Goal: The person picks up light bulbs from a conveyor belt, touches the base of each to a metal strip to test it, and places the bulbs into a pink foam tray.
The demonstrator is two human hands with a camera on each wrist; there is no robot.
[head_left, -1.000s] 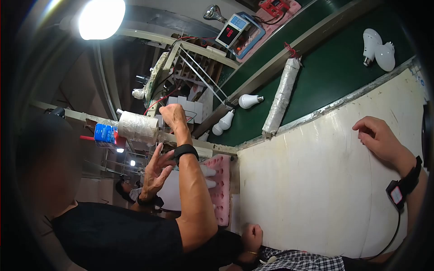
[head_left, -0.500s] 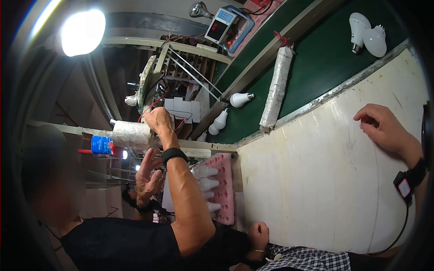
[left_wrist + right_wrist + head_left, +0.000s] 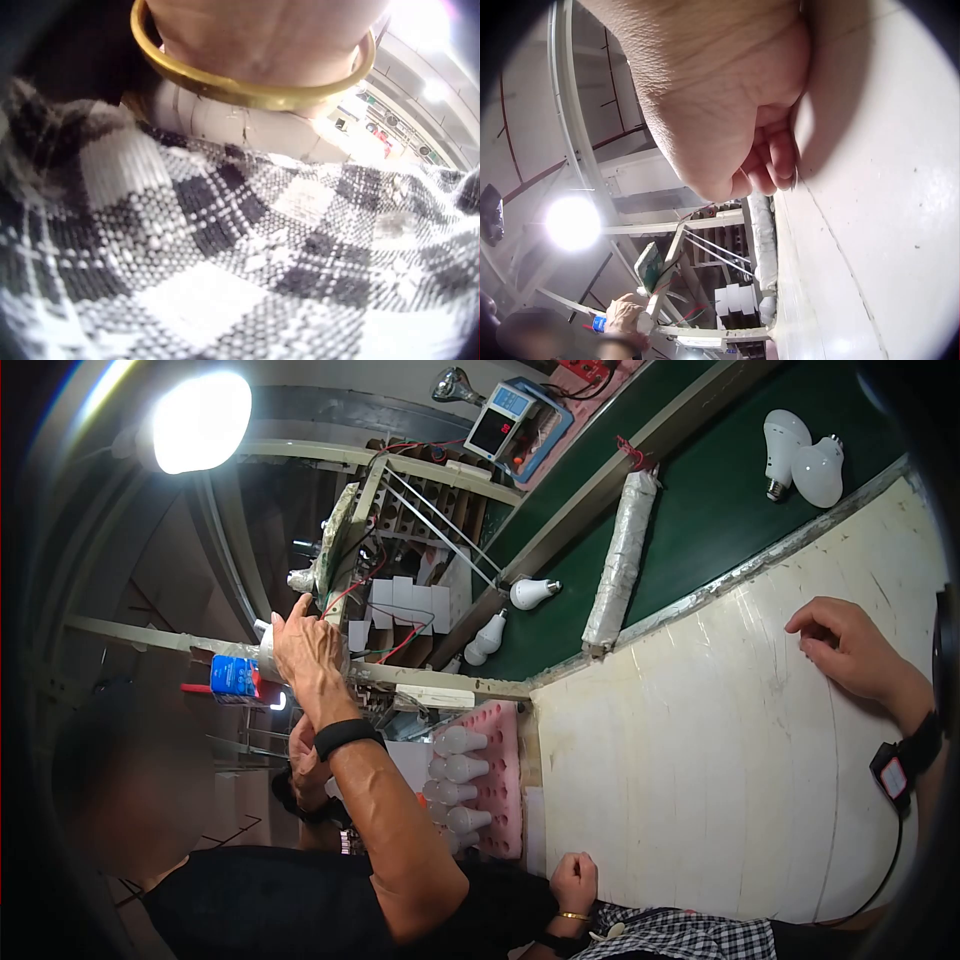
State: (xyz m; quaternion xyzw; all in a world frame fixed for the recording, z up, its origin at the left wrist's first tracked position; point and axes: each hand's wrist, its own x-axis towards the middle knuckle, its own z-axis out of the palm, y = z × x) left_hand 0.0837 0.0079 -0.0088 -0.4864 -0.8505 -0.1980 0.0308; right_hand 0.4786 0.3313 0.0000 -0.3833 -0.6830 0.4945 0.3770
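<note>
Your right hand (image 3: 850, 655) rests on the white table (image 3: 700, 760) near its far right edge, fingers loosely curled under, tips touching the surface, holding nothing. The right wrist view confirms it: curled fingers (image 3: 776, 154) press against the white surface with nothing between them. The nearest items are two white bulbs (image 3: 800, 455) lying on the green conveyor belt (image 3: 720, 520) beyond the table edge, well apart from your fingertips and untouched.

Your left hand (image 3: 572, 882) sits at the near table edge against your checked sleeve (image 3: 680, 940), drawn into a fist; whether anything is inside it cannot be determined. The left wrist view shows only a gold bangle (image 3: 247, 82) on the wrist and checked cloth.

Further bulbs: two more (image 3: 510, 610) lie on the belt to the left, beside a wrapped roller (image 3: 620, 560) laid across it. A pink foam tray (image 3: 495, 770) at the table's left end holds several bulbs in its sockets.

Another person in a black shirt reaches one hand (image 3: 305, 645) up to a taped bar on the frame, beside a blue label (image 3: 233, 677); its print is too small to read. A meter (image 3: 515, 415) at the top shows red digits, illegible.
</note>
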